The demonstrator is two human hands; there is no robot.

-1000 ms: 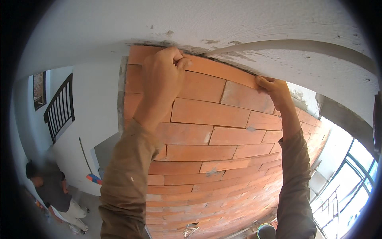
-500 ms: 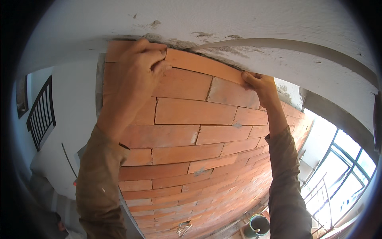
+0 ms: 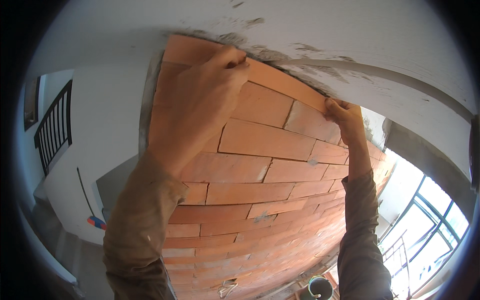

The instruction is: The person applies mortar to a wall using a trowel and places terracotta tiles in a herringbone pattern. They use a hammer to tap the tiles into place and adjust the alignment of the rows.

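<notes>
My left hand (image 3: pixel 200 100), fingers curled, grips the left end of a long, thin terracotta strip (image 3: pixel 282 77) at the wall's top, directly under the white ceiling (image 3: pixel 350 30). My right hand (image 3: pixel 349 125) pinches the strip's right end, thumb on its face. Under the strip, staggered rows of orange brick tiles (image 3: pixel 265 140) cover the wall, some marked with grey mortar. Another tile (image 3: pixel 185 47) at the top left corner is partly behind my left hand.
At left are a black railing (image 3: pixel 55 125) and a long-handled tool (image 3: pixel 96 222) with a red and blue head. A bucket (image 3: pixel 321 287) stands low beside the wall, near loose wires (image 3: pixel 227 287). A bright framed window (image 3: pixel 432 220) is at right; a curved pale band (image 3: pixel 410 77) crosses overhead.
The view has swung about, and the person seen at lower left a second ago is out of view. Both my hands remain on the strip, the left one's fingers shifting slightly along it.
</notes>
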